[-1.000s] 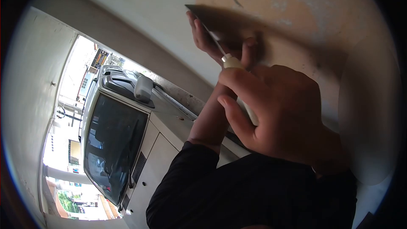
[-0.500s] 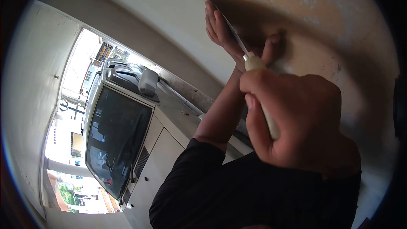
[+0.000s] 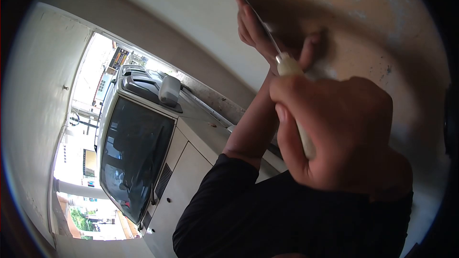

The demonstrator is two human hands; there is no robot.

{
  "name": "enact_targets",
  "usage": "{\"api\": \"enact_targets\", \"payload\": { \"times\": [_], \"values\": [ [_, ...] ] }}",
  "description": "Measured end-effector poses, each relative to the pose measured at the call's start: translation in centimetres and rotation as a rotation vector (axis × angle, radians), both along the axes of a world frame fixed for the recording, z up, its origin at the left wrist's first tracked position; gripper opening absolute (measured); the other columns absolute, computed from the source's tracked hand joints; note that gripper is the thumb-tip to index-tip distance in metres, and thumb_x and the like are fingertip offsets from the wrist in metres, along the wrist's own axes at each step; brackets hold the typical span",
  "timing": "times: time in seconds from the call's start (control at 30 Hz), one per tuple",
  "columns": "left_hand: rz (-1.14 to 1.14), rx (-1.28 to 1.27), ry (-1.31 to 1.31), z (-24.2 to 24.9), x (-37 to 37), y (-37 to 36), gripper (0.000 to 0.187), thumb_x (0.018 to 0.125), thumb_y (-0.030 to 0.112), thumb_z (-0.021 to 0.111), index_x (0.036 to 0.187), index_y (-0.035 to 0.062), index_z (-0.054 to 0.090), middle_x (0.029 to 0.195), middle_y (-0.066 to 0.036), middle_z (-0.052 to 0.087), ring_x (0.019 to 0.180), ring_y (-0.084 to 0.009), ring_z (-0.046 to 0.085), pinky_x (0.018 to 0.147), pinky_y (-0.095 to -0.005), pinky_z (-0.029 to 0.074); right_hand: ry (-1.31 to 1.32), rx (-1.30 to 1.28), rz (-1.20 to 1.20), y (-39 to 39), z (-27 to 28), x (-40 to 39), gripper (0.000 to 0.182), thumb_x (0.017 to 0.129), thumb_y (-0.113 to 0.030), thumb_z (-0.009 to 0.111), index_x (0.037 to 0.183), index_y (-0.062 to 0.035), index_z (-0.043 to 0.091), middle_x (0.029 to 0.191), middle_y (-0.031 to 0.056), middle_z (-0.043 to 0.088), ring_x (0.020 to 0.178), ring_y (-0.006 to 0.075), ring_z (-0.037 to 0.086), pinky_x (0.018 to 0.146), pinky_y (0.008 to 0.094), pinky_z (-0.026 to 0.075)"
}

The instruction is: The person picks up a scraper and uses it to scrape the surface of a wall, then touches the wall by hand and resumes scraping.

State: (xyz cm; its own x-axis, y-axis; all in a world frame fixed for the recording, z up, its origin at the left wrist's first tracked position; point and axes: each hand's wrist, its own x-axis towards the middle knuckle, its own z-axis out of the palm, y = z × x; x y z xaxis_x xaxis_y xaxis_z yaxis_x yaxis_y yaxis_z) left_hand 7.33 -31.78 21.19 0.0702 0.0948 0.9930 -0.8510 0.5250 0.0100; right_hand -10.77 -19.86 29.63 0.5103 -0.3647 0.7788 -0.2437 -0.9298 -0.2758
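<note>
My right hand (image 3: 339, 134) is closed around the cream handle of a wide-bladed scraper (image 3: 288, 67), close to the camera at the right. The dark flat blade (image 3: 282, 9) lies against a patchy orange and white wall (image 3: 377, 33) at the top. My left hand (image 3: 256, 31) reaches up in a black sleeve and holds the blade, fingers along its far edge and thumb on the near side. The blade's contact with the wall is partly hidden by my hands.
A white truck (image 3: 138, 153) with a dark windscreen and a side mirror (image 3: 169, 91) stands at the left under a white ceiling. Behind it is a bright street with buildings. The view is strongly tilted.
Both hands and the scraper have moved up and to the right along the wall since a second ago. In the last half second they barely shifted.
</note>
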Motion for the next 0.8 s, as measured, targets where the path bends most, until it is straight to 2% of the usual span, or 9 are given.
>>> {"api": "enact_targets", "payload": {
  "times": [0.17, 0.23, 0.37, 0.5, 0.6, 0.67, 0.7, 0.77, 0.8],
  "values": [
    [-0.051, -0.028, 0.02, 0.5, 0.7, -0.4, 0.09, 0.094, 0.055, 0.068, 0.153, -0.0026, 0.034, 0.16, -0.028, 0.035, 0.143, -0.0414, 0.038, 0.117, -0.0498, 0.027, -0.011, 0.12, -0.023, -1.2, 0.0, 0.3, 0.014, 0.083, -0.003, 0.066, 0.095, -0.009, 0.065, 0.067, 0.0094, 0.061, 0.056, 0.0272, 0.066, 0.052, 0.0366, 0.048],
    [-0.085, -0.044, 0.017, 0.2, 0.3, -1.1, 0.088, 0.094, 0.055, 0.067, 0.153, -0.0023, 0.034, 0.16, -0.028, 0.036, 0.143, -0.0411, 0.038, 0.116, -0.0495, 0.028, -0.097, -0.005, 0.033, -1.0, -0.1, 0.1, 0.013, 0.082, -0.004, 0.067, 0.095, -0.0082, 0.065, 0.07, 0.0096, 0.063, 0.057, 0.0277, 0.067, 0.053, 0.0375, 0.049],
    [-0.137, -0.075, 0.038, 0.2, 0.6, 0.0, 0.084, 0.095, 0.054, 0.067, 0.151, -0.0016, 0.036, 0.159, -0.028, 0.037, 0.142, -0.0404, 0.039, 0.116, -0.0489, 0.029, -0.024, 0.062, -0.043, -1.5, -0.3, 0.9, 0.016, 0.082, -0.005, 0.069, 0.097, -0.0084, 0.065, 0.076, 0.0098, 0.066, 0.059, 0.0285, 0.067, 0.054, 0.0387, 0.05],
    [-0.198, -0.108, 0.044, 0.3, 0.8, -0.7, 0.08, 0.097, 0.053, 0.066, 0.15, -0.0009, 0.038, 0.158, -0.027, 0.039, 0.141, -0.0397, 0.04, 0.115, -0.0483, 0.029, 0.018, 0.01, -0.052, -0.5, 0.2, 0.6, 0.017, 0.083, -0.005, 0.069, 0.099, -0.0104, 0.065, 0.077, 0.0101, 0.067, 0.061, 0.0303, 0.067, 0.055, 0.0393, 0.05],
    [-0.226, -0.112, 0.061, 1.0, 1.0, -2.2, 0.078, 0.097, 0.052, 0.065, 0.149, -0.0004, 0.039, 0.158, -0.027, 0.04, 0.141, -0.0392, 0.041, 0.115, -0.0478, 0.03, 0.009, 0.074, -0.047, -1.4, -0.3, 1.0, 0.02, 0.083, -0.006, 0.07, 0.101, -0.0119, 0.065, 0.075, 0.0106, 0.066, 0.064, 0.0312, 0.068, 0.058, 0.0397, 0.051],
    [-0.251, -0.145, 0.067, 0.9, 1.7, -1.9, 0.076, 0.098, 0.051, 0.065, 0.148, -0.0001, 0.04, 0.157, -0.027, 0.04, 0.14, -0.0389, 0.042, 0.115, -0.0475, 0.031, -0.012, 0.029, -0.048, -0.9, -0.4, 0.8, 0.029, 0.082, -0.006, 0.072, 0.11, -0.0122, 0.068, 0.08, 0.01, 0.067, 0.067, 0.0296, 0.068, 0.061, 0.0406, 0.053],
    [-0.26, -0.155, 0.073, 1.0, 1.3, -2.8, 0.075, 0.098, 0.051, 0.065, 0.148, 0.0001, 0.041, 0.157, -0.027, 0.041, 0.14, -0.0387, 0.042, 0.114, -0.0473, 0.031, -0.008, 0.025, -0.046, -0.8, -0.6, 1.0, 0.029, 0.082, -0.006, 0.072, 0.11, -0.0122, 0.068, 0.08, 0.01, 0.067, 0.067, 0.0296, 0.068, 0.061, 0.0406, 0.053],
    [-0.28, -0.168, 0.086, 0.6, 1.1, -3.0, 0.073, 0.099, 0.05, 0.064, 0.147, 0.0005, 0.041, 0.157, -0.026, 0.041, 0.14, -0.0384, 0.042, 0.114, -0.047, 0.031, -0.133, -0.04, -0.125, -0.6, -1.2, 1.2, 0.041, 0.08, -0.005, 0.075, 0.12, -0.0123, 0.069, 0.088, 0.0088, 0.069, 0.071, 0.0282, 0.069, 0.063, 0.0391, 0.054],
    [-0.295, -0.177, 0.091, 0.5, 1.1, -2.8, 0.072, 0.099, 0.05, 0.064, 0.147, 0.0006, 0.042, 0.156, -0.026, 0.042, 0.14, -0.0382, 0.043, 0.114, -0.0469, 0.032, -0.13, -0.044, -0.129, -0.6, -1.5, 1.0, 0.041, 0.08, -0.005, 0.075, 0.12, -0.0123, 0.069, 0.088, 0.0088, 0.069, 0.071, 0.0282, 0.069, 0.063, 0.0391, 0.054]
  ]
}}
